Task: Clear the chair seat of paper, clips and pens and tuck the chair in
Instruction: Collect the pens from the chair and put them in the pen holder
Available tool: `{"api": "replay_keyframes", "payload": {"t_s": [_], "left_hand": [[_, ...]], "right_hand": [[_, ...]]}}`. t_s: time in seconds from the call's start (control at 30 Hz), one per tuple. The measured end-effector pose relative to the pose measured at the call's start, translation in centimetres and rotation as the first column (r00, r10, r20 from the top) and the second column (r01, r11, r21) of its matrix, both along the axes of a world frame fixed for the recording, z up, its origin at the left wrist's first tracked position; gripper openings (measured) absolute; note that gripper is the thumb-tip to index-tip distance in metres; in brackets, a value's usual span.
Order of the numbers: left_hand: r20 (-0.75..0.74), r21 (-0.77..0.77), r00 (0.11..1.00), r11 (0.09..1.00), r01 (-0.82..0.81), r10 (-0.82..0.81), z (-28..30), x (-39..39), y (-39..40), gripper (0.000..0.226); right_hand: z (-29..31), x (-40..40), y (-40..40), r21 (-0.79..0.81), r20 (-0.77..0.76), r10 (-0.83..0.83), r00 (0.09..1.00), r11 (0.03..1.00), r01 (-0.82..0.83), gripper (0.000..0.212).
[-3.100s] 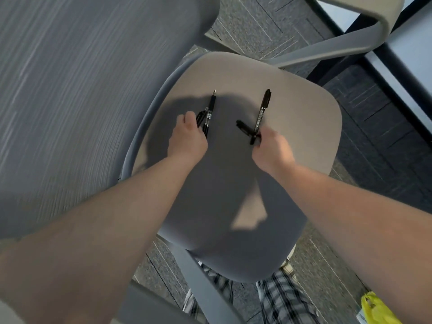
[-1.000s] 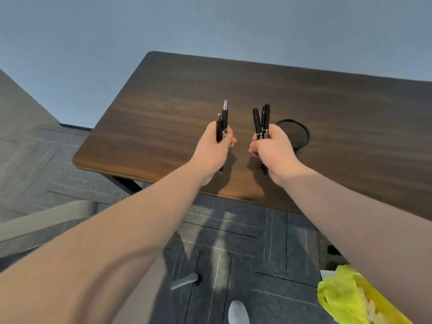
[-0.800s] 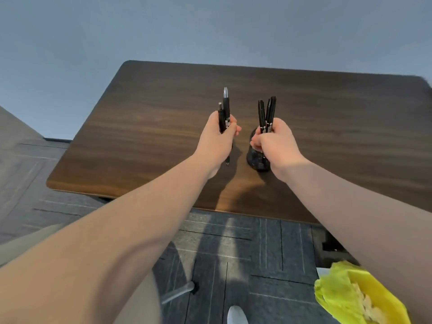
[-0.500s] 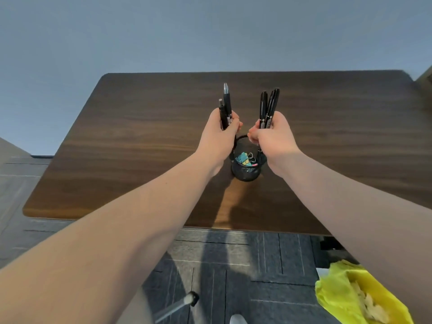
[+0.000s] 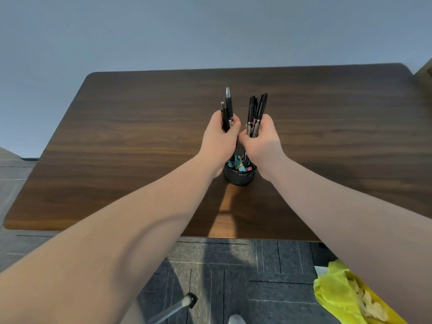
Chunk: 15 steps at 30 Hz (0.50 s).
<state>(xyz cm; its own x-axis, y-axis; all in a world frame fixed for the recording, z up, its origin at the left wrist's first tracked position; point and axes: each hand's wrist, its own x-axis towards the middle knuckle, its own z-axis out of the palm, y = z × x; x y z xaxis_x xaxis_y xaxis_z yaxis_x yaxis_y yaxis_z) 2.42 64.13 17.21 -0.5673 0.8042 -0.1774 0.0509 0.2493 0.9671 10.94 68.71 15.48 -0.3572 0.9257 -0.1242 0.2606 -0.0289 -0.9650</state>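
Left hand [image 5: 218,136] clamped on 2 pens [image 5: 227,108], right hand [image 5: 261,139] gripping several markers [image 5: 256,111], cup [image 5: 239,176] half hidden beneath

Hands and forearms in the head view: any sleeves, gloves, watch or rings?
None visible. Both the left hand and the right hand are bare, with no gloves, and both forearms are uncovered right to the frame edge, so any sleeves end out of view. No watch, bracelet or band shows at either wrist, and no ring or marking shows on what is visible of the fingers.
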Motion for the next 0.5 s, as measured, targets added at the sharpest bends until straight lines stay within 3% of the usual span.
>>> {"api": "replay_keyframes", "payload": {"t_s": [0.37, 0.5], "left_hand": [[-0.075, -0.078, 0.997, 0.997, 0.008, -0.013, -1.6, 1.1, 0.0, 0.010], [-0.089, -0.087, 0.996, 0.996, 0.009, -0.017, -1.8, 1.0, -0.1, 0.020]], "right_hand": [[-1.1, 0.7, -0.7, 0.156, 0.108, 0.020, 0.994, 0.987, -0.037, 0.016], [-1.2, 0.7, -0.7, 0.192, 0.150, 0.033, 0.988, 0.979, -0.062, 0.018]]}}
